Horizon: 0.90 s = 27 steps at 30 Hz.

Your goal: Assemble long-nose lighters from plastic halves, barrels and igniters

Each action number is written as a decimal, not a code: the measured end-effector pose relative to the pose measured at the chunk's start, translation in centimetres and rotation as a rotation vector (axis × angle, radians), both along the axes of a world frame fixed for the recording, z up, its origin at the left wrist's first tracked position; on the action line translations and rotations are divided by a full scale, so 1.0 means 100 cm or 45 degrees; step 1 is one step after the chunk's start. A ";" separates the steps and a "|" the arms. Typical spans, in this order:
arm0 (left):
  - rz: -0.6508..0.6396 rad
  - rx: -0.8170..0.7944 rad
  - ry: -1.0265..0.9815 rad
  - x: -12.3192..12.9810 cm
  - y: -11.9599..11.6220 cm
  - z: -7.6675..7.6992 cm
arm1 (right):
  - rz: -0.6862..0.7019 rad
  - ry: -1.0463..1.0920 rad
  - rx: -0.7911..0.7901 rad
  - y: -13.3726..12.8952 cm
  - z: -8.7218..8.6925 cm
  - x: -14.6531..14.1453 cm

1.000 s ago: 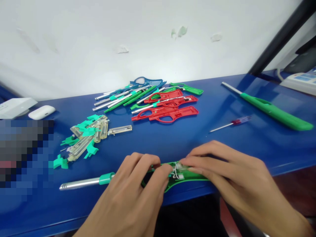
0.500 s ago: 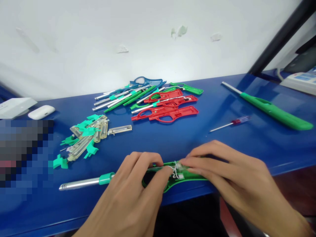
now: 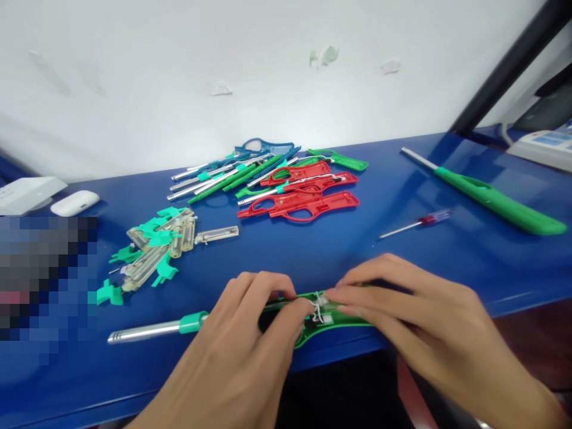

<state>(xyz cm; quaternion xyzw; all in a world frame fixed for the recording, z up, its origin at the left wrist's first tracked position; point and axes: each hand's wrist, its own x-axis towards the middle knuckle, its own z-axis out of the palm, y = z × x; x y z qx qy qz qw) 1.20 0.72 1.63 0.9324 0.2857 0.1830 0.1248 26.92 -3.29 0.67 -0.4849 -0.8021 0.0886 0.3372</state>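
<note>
While both bare hands work close together at the near edge of the blue table (image 3: 268,250), an open green plastic lighter shell (image 3: 353,316) lies under them, hollow side up. Left hand (image 3: 241,333) arches over its middle, thumb and fingers clamped on it; right hand (image 3: 415,310) is closed on its right end, fingertips at a clear plastic piece (image 3: 328,301) inside — hidden underside, exact grip can't be told. Thin white wires (image 3: 317,313) loop by the left thumb, beside a small pale block (image 3: 328,320). Shiny silver metal tube (image 3: 145,332) with slots at the tip pokes out to the left, teal plastic collar (image 3: 192,322) around it. Finger loop partly covered by left hand.

Writing: white device with a blue-and-white panel (image 3: 547,143), far right — panel too blurred to read. Red-and-clear-handled screwdriver (image 3: 417,224) and closed green plastic lighter (image 3: 491,196) lie right, plain surfaces.
</note>
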 end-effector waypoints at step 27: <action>-0.054 0.141 -0.056 -0.002 0.000 -0.005 | 0.132 -0.008 0.193 -0.002 0.000 -0.006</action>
